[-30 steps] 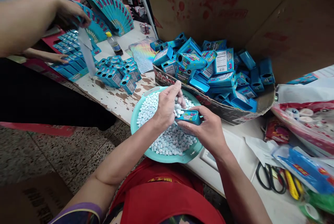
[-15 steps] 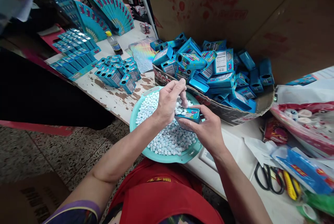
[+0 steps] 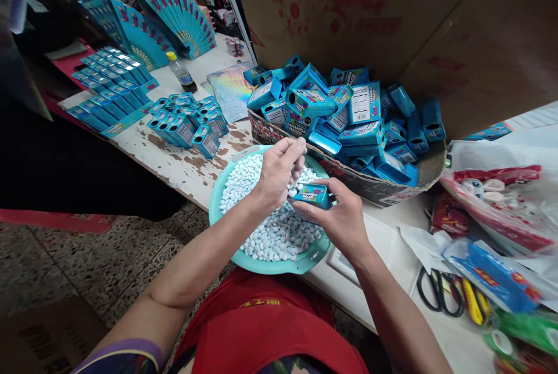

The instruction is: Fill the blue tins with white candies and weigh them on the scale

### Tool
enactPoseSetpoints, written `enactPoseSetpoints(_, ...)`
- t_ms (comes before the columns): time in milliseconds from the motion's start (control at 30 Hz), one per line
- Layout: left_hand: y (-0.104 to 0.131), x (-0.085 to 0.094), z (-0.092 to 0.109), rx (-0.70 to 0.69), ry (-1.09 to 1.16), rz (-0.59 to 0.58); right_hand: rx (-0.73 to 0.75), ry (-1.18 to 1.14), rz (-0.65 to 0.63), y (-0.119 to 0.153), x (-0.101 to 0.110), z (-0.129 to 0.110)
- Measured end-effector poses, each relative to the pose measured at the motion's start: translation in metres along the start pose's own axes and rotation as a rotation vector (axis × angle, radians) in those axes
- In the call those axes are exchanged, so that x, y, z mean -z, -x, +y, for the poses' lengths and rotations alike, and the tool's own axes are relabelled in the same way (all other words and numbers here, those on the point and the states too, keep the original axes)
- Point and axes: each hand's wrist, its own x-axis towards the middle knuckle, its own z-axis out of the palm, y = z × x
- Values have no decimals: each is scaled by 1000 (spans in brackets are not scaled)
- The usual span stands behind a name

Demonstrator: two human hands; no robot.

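Observation:
Over a turquoise basin (image 3: 213, 211) of small white candies (image 3: 270, 234), my right hand (image 3: 346, 217) grips a blue candy box (image 3: 313, 195), thumb on the near side and fingers behind. The box lies tilted, its printed side up and one end towards my left hand (image 3: 281, 171). That hand is closed, fingers curled down at the end of the box, with a few white candies showing just under them. Its palm side is hidden, so how many candies it holds cannot be seen.
A cardboard carton (image 3: 279, 137) heaped with blue boxes stands behind the basin. Filled-looking rows of boxes (image 3: 187, 121) and a bottle (image 3: 182, 75) are at left. Scissors (image 3: 440, 292), a yellow cutter (image 3: 475, 301) and a white scale (image 3: 344, 263) lie to the right.
Fewer candies show between my left fingers and the box end. Both hands stay close together over the basin. The whole view has shifted slightly.

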Motion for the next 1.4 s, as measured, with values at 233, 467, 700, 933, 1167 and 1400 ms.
enactPoseSetpoints(233, 5, -4, 2, -32, 16, 4, 78, -1, 18, 4, 3, -3)
enactPoseSetpoints(467, 7, -8, 2, -59, 33, -21, 69, -20, 16, 9, 3, -5)
enactPoseSetpoints(700, 11, -12, 1, -17, 2, -41, -17, -103, 17, 7, 2, -1)
enactPoseSetpoints(933, 6, 2, 12, -132, -80, 14, -130, -403, 120, 16, 11, 8)
enactPoseSetpoints(1167, 14, 61, -48, -242, -1312, -334, -174, -488, 256, 44, 46, 42)
enactPoseSetpoints(1400, 32, 60, -63, -286, -1915, -544, -355, -210, 661, 91, 72, 117)
